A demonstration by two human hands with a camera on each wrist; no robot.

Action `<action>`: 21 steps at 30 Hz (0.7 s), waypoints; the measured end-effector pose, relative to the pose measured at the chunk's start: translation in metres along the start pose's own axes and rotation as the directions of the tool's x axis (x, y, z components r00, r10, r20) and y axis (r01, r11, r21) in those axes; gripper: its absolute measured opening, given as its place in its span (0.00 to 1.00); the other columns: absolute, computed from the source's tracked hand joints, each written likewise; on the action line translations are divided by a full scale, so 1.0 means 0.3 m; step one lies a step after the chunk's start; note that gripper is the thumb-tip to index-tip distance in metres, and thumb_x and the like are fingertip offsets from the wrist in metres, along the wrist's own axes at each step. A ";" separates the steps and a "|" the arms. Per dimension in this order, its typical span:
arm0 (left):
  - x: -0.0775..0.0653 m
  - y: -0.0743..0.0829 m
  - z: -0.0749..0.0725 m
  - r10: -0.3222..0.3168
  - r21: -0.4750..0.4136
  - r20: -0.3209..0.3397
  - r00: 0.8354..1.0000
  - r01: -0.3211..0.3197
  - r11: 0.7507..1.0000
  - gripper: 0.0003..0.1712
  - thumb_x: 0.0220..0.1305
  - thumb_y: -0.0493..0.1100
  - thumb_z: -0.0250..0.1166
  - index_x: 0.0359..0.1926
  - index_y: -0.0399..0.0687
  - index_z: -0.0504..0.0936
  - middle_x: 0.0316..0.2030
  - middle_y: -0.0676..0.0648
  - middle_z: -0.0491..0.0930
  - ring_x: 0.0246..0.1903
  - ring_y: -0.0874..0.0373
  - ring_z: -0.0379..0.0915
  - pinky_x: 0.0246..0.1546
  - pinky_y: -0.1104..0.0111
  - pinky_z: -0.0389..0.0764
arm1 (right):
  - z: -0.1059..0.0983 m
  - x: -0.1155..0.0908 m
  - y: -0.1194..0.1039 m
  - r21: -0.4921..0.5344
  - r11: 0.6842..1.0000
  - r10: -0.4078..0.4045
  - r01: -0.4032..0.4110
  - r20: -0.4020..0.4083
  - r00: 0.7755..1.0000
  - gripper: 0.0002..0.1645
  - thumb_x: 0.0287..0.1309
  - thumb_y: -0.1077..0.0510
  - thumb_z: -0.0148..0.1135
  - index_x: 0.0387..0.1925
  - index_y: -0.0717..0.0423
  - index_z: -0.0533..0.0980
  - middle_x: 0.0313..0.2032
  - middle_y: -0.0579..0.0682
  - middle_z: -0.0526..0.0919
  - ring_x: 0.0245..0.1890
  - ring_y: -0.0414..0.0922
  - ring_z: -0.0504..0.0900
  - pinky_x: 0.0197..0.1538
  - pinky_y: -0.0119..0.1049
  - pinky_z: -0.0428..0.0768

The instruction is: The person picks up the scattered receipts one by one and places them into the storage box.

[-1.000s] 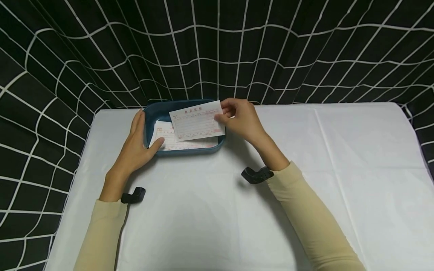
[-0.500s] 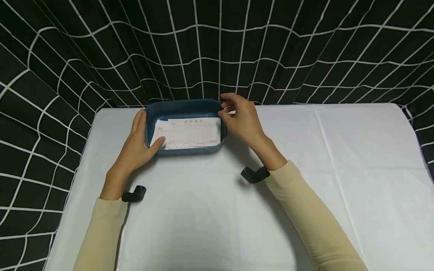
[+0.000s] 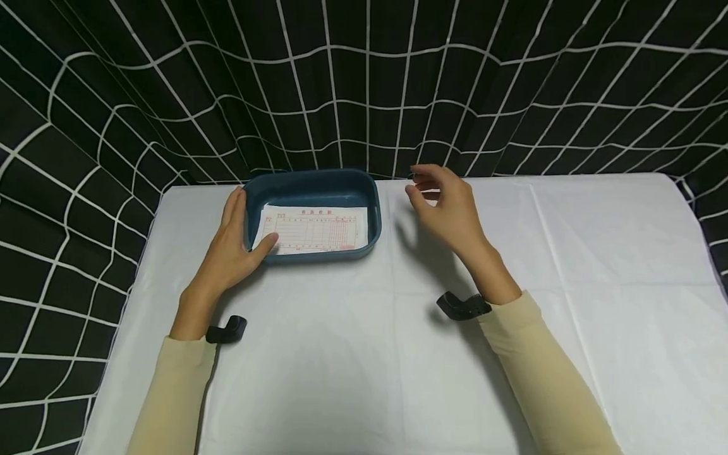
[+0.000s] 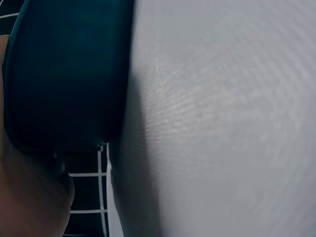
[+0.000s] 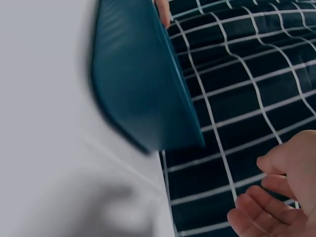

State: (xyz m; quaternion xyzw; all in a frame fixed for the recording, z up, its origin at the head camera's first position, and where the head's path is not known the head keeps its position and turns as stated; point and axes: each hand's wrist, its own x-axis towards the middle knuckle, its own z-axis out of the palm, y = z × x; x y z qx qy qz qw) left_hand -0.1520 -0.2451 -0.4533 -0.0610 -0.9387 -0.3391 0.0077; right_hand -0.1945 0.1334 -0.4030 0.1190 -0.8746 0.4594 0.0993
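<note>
A dark blue plastic tray (image 3: 375, 208) with rounded corners stands near the far edge of the table. Inside lie white printed receipt slips (image 3: 318, 229) with red lines, stacked one on another. My left hand (image 3: 227, 253) holds the tray's near left corner, its fingers along the outer left wall and its thumb over the rim, near the slips. To the right of the tray and apart from it, my right hand (image 3: 452, 208) hovers with loosely bent fingers and nothing between them. In the right wrist view the right hand (image 5: 281, 197) appears off the tray's end.
White cloth covers the table (image 3: 318, 366), with creases on the right. A dark curtain with a white grid (image 3: 398, 82) hangs behind the far edge and along the left side. Black wrist devices (image 3: 463, 306) sit at both cuffs.
A slip pinched by my right hand came down onto the stack in the tray and was let go. That hand then moved right, away from the tray. My left hand stayed put.
</note>
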 end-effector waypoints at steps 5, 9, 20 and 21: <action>-0.007 -0.006 0.005 -0.012 -0.002 0.007 1.000 0.012 1.000 0.60 0.71 0.58 0.65 0.86 0.43 0.37 0.87 0.42 0.33 0.86 0.39 0.39 0.81 0.37 0.54 | -0.057 -0.057 0.043 -0.041 0.999 -0.003 0.002 -0.022 1.000 0.21 0.69 0.64 0.65 0.61 0.66 0.80 0.54 0.64 0.85 0.54 0.59 0.87 0.58 0.55 0.86; -0.017 -0.010 -0.001 0.013 0.015 -0.019 1.000 -0.012 1.000 0.59 0.70 0.58 0.65 0.87 0.48 0.40 0.87 0.41 0.39 0.85 0.38 0.44 0.78 0.34 0.58 | -0.096 -0.107 0.069 -0.081 0.997 -0.015 0.013 -0.034 0.999 0.21 0.69 0.62 0.66 0.61 0.65 0.81 0.56 0.63 0.85 0.55 0.59 0.87 0.60 0.56 0.85; -0.128 -0.041 -0.034 -0.003 -0.034 -0.099 0.995 -0.001 0.999 0.44 0.82 0.61 0.45 0.87 0.49 0.42 0.86 0.41 0.42 0.85 0.38 0.41 0.81 0.35 0.49 | -0.163 -0.219 0.136 -0.189 0.981 -0.045 0.046 0.008 0.999 0.21 0.70 0.59 0.67 0.62 0.60 0.81 0.60 0.59 0.83 0.59 0.60 0.83 0.62 0.56 0.78; -0.141 -0.048 -0.038 -0.003 -0.035 -0.102 0.995 0.000 0.999 0.43 0.83 0.59 0.44 0.87 0.48 0.42 0.86 0.41 0.42 0.86 0.39 0.41 0.81 0.35 0.49 | -0.166 -0.228 0.141 -0.198 0.979 -0.054 0.056 0.015 0.998 0.22 0.69 0.60 0.67 0.62 0.61 0.81 0.61 0.59 0.83 0.60 0.60 0.82 0.63 0.56 0.77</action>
